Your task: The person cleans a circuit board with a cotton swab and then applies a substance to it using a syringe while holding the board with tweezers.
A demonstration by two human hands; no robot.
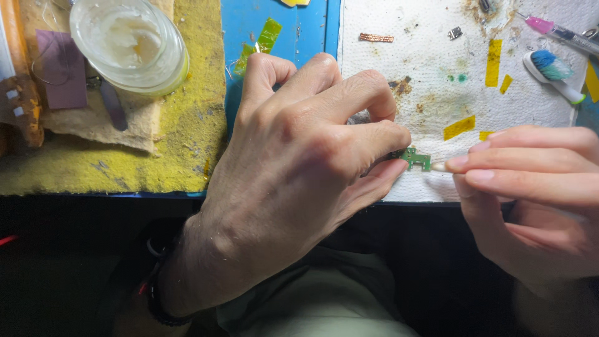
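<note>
Green circuit board (414, 158) — pinched by left hand (299, 162), right hand (530, 187) beside.

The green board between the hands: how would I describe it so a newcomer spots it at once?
Start at the white paper towel on the right of the bench and go to its near edge. There the left hand pinches a small green board, and the right hand holds a white-tipped swab against it. It is the only solid green piece; the strips nearby are flat yellow tape.
</note>
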